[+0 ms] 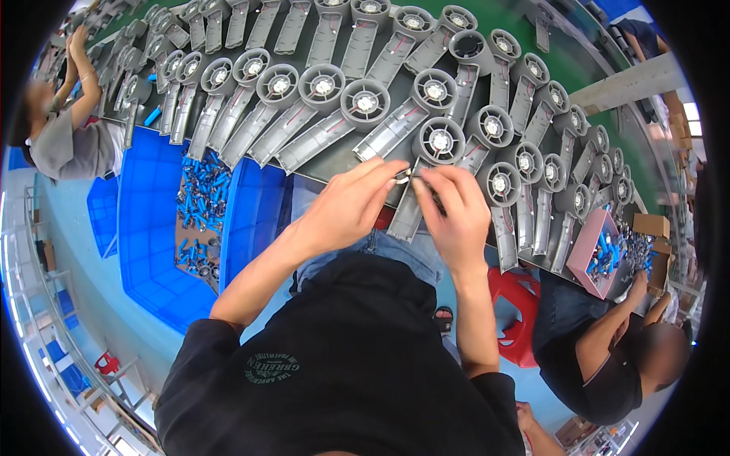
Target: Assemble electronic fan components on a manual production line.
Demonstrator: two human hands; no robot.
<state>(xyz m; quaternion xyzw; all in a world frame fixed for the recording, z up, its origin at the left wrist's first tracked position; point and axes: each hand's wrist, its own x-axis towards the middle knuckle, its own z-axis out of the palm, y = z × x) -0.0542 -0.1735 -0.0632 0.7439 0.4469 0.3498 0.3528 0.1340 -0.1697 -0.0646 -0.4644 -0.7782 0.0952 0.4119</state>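
The grey fan housing lies at the desk edge beneath your hands; both sets of fingers pinch a small part above it, which could slip into the blue bin.

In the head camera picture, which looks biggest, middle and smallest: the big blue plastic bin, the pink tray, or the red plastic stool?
1. Big blue plastic bin
2. Red plastic stool
3. Pink tray; nearly stool-sized, so that order is unsure.

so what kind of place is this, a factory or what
Most likely a factory assembly line. Rows of identical grey fan housings lie along a long workbench, a blue bin holds small blue parts, and other workers sit at the same bench. The left hand and right hand work on one housing.
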